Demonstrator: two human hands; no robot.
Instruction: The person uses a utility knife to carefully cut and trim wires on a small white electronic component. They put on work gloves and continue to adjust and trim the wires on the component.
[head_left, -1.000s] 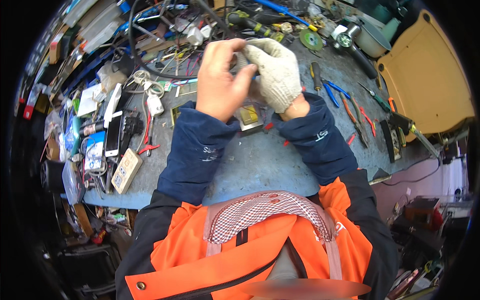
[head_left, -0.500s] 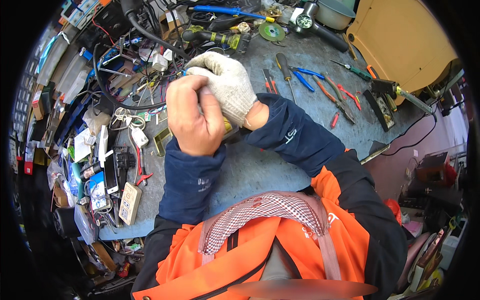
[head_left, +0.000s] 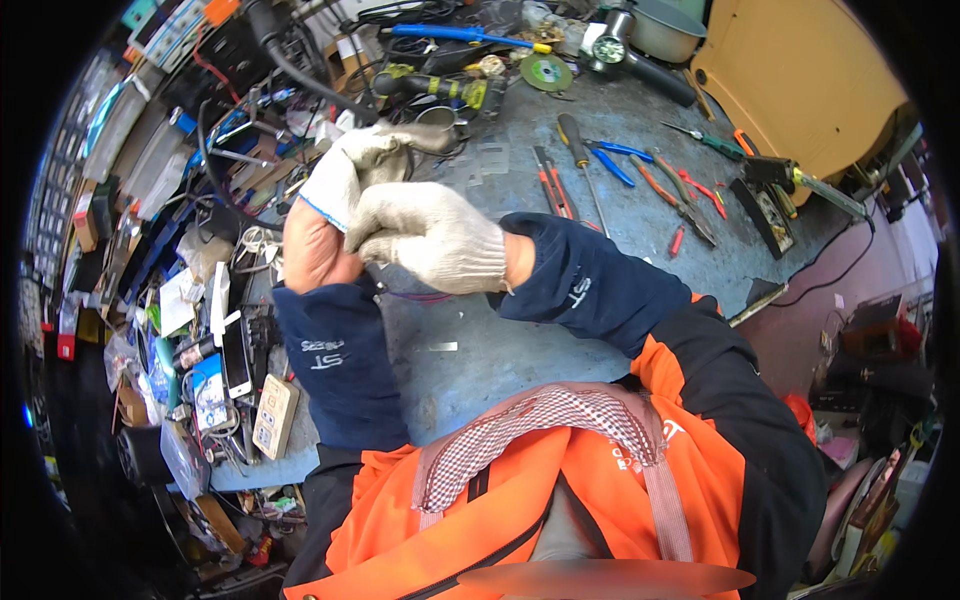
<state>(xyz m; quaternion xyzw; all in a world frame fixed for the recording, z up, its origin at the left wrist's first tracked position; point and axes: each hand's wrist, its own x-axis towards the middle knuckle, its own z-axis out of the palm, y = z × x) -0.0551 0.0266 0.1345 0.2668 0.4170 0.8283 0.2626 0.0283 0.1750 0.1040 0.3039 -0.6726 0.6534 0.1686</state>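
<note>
My left hand wears a whitish knitted work glove, its blue-edged cuff sitting at the base of the palm above the bare wrist. One gloved finger reaches out to the right, slightly blurred; the other fingers are partly hidden. My right hand, fully gloved in the same knit, is closed against the left glove's cuff, pinching its edge beside the left wrist. Behind the hands lies a green and black power tool. Right of them rest red-handled pliers and a screwdriver.
Pliers with orange handles and blue-handled pliers lie on the blue-grey workbench. Cables, boxes and loose parts crowd the left, with a phone and a power strip. A tan panel stands at the back right.
My left hand, bare before, now has a glove on. My right hand has moved down to the left glove's cuff. The yellowish metal piece formerly visible under my hands is out of sight.
</note>
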